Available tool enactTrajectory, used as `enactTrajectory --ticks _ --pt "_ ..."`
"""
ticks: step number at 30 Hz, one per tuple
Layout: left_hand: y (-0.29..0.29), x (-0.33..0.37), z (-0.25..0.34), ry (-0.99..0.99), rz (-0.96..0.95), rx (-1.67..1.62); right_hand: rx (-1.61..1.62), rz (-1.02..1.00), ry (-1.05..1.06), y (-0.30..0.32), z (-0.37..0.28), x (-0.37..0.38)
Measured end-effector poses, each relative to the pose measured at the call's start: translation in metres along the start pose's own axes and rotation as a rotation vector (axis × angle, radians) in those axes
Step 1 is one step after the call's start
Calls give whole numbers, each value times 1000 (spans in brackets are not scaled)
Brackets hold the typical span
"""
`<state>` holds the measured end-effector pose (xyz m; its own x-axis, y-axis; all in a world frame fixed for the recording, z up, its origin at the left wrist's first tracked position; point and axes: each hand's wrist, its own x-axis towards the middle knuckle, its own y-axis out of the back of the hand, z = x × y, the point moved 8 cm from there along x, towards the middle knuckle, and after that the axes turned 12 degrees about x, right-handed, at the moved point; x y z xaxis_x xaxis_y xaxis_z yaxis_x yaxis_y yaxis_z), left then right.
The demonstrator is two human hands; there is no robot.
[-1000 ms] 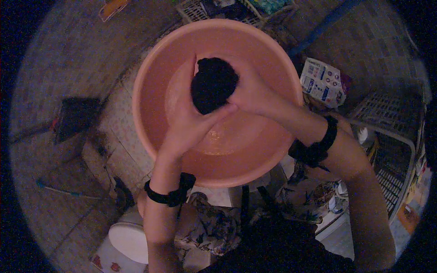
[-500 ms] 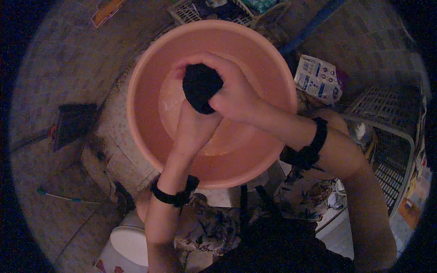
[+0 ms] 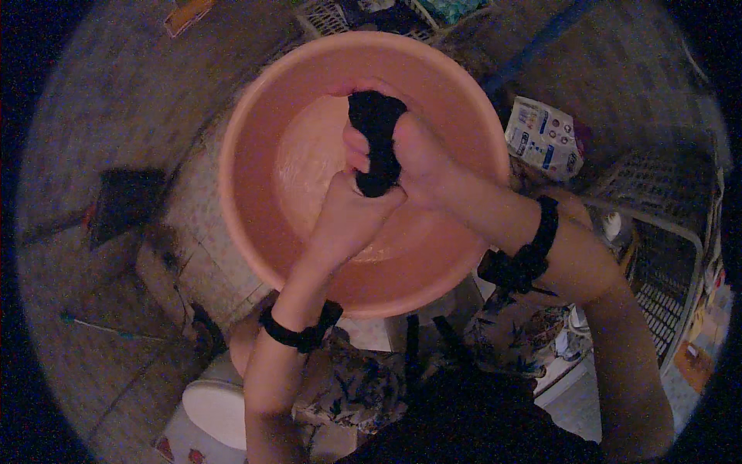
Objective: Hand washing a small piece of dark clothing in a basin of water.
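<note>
White printed plastic package [image 3: 541,143] with blue marks, large grey plastic lattice basket [image 3: 657,313] at right, pale lattice crate [image 3: 323,18] at top, slanting blue pole [image 3: 533,50], dark flat dustpan-like object [image 3: 127,201] at left, white rounded object [image 3: 215,414] lower left

Black cloth [image 3: 379,139]: partly covered by the left hand [image 3: 348,220] and right hand [image 3: 425,162], its folds too dark for me to read; pink basin [image 3: 238,166]: part of its inside hidden from me by hands and cloth; package [image 3: 545,139]: print too blurred for me; upper basket [image 3: 323,17]: cut off by my view's top edge
</note>
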<state>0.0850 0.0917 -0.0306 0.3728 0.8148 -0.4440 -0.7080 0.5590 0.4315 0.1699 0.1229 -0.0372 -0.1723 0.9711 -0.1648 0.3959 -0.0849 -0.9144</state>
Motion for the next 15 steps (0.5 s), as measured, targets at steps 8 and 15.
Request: enactTrajectory --ticks 8,15 --pt "-9 3 12 -74 -75 107 -208 262 5 -15 -14 -6" --pt "-15 2 2 -71 -106 124 -586 165 164 -21 -16 -4"
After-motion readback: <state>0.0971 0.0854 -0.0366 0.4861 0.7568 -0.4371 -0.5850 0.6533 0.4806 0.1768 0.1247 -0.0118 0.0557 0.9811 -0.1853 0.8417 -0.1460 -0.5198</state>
